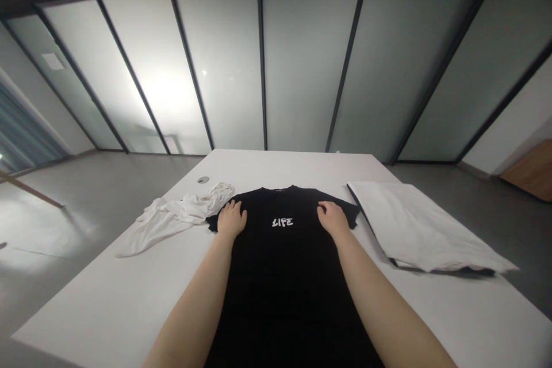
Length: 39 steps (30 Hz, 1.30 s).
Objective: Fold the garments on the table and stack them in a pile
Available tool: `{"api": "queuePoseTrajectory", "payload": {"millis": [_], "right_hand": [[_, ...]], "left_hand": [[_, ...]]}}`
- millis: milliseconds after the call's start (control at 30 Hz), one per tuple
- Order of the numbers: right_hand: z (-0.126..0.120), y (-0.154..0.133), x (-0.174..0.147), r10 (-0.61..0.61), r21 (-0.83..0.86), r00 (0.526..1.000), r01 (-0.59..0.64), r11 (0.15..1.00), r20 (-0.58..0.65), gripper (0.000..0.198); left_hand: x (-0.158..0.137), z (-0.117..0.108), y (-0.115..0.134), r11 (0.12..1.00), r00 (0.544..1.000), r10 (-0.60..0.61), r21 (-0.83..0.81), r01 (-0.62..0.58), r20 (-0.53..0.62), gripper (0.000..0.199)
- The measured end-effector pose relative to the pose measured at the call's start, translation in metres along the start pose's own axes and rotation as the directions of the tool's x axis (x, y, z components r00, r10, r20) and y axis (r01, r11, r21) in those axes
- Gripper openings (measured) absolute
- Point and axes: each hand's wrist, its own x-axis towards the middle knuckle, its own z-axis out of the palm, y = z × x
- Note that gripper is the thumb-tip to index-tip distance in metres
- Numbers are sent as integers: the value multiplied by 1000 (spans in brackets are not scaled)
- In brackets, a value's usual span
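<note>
Pressing down on one black shirt (284,276), two bare hands work side by side at one white table (99,299). The shirt lies spread in the middle of the table, its neckline at the far end, its two short sleeves out to left and right, its near part running out of view between two bare forearms (194,305). One white print (282,222) marks the far part, between the hands.

The left hand (232,219) rests palm down by the left sleeve, fingers slightly spread and thumb apart. The right hand (333,218) lies on the cloth by the right sleeve, fingers close together; whether they pinch the fabric cannot be told.

Two white cloths flank the shirt: one crumpled cloth (181,214) on the left, reaching to the left sleeve, and one folded cloth (431,224) on the right, a dark layer showing at its edges, just beside the right sleeve. One round disc (203,180) sits in the tabletop at far left.

Seven frosted panels (310,57) in dark frames line the far side, one pale sheet (52,61) on the leftmost. One pole (34,191) slants at left, above a grey floor (129,175).
</note>
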Motion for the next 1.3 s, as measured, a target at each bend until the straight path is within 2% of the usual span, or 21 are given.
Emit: {"api": "queuePoseTrajectory", "payload": {"millis": [133, 233, 333, 467, 633, 767, 833, 900, 967, 1033, 1300], "right_hand": [[2, -20, -16, -2, -52, 1000, 1, 999, -19, 44], [11, -43, -33, -45, -120, 998, 50, 992, 41, 48], [21, -59, -46, -5, -170, 989, 31, 985, 147, 62], [27, -65, -50, 56, -188, 969, -10, 982, 239, 71], [24, -67, -47, 77, -179, 962, -30, 983, 262, 73], [24, -70, -47, 84, -168, 965, -42, 985, 248, 72], [24, -70, -47, 83, -162, 968, -45, 986, 236, 72], [25, -70, -47, 79, -155, 971, -44, 987, 226, 73], [26, -70, -47, 73, -149, 973, -41, 988, 221, 73], [27, -69, -47, 70, -144, 973, -39, 989, 218, 72], [28, -70, -46, 80, -138, 975, -52, 989, 209, 72]], "left_hand": [[-12, -8, 27, 998, 997, -56, 35, 58, -46, 49], [-23, -10, 45, 994, 995, -89, 66, 92, -48, 49], [-30, -9, 54, 993, 996, -94, 77, 93, 10, 58], [-28, -8, 54, 990, 980, -140, 28, 137, 140, 67], [-10, -6, 44, 986, 972, -149, -44, 159, 181, 71], [2, -15, 22, 990, 989, -113, -70, 120, 99, 66], [3, -21, 4, 978, 981, -194, -79, 192, -20, 60], [3, -26, -13, 947, 940, -321, -61, 316, -112, 59], [3, -27, -27, 914, 907, -406, -22, 406, -113, 59], [6, -25, -35, 900, 896, -433, 0, 435, -93, 60], [33, -5, -44, 975, 974, -218, 25, 219, -57, 57]]}}
